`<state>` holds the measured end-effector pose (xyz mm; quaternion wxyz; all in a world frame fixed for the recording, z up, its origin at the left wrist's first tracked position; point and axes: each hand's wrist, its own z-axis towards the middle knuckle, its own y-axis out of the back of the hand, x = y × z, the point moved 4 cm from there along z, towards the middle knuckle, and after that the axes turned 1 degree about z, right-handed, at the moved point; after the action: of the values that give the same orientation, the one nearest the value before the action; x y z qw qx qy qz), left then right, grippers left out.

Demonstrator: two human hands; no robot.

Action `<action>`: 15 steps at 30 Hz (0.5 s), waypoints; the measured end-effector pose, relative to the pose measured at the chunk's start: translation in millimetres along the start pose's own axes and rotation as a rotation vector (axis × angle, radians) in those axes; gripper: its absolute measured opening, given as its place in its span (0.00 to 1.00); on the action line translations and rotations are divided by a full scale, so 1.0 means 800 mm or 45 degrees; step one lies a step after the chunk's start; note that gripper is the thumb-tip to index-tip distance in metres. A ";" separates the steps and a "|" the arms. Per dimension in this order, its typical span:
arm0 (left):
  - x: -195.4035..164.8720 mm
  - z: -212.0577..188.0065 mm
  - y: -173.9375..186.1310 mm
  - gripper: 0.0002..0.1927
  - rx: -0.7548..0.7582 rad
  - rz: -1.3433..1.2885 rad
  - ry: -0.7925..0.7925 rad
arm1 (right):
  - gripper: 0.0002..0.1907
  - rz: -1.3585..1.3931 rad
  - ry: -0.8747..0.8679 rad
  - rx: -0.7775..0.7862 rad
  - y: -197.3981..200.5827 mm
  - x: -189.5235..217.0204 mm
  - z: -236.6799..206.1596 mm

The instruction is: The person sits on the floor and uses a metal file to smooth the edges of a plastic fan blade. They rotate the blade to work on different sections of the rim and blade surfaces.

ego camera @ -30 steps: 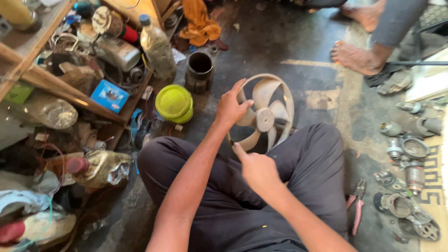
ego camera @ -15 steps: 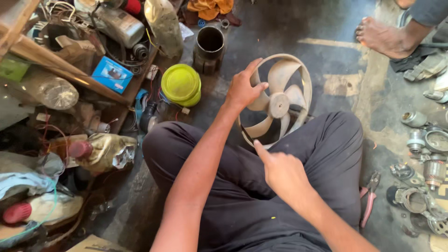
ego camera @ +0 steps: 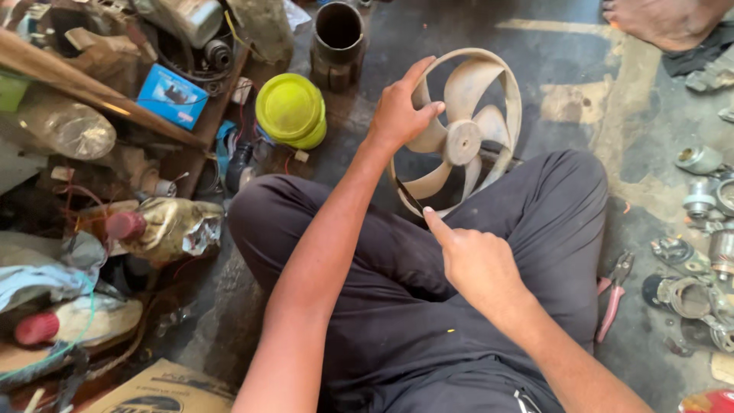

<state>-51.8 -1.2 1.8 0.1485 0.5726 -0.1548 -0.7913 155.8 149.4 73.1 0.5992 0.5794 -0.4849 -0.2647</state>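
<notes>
Fan (ego camera: 463,141): upper centre of frame, upright on your knee | Left hand (ego camera: 399,115): gripping its ring's upper-left edge | Right hand (ego camera: 475,260): below it, forefinger extended, touching lower rim, holding nothing | Left hand nearer hub.

blue box (ego camera: 172,95): small, rectangular, printed top, lying on the cluttered wooden shelf at upper left | cardboard box (ego camera: 157,391): brown flap with dark printing, at the bottom edge on the floor | screens, signs: none
</notes>
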 end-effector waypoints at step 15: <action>-0.009 0.012 0.002 0.41 0.150 -0.115 -0.049 | 0.23 0.225 -0.293 -0.080 0.073 -0.008 -0.056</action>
<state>-58.4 0.8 11.9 0.0756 0.5713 -0.1779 -0.7976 178.7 185.6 133.5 0.5784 0.4813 -0.5910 -0.2906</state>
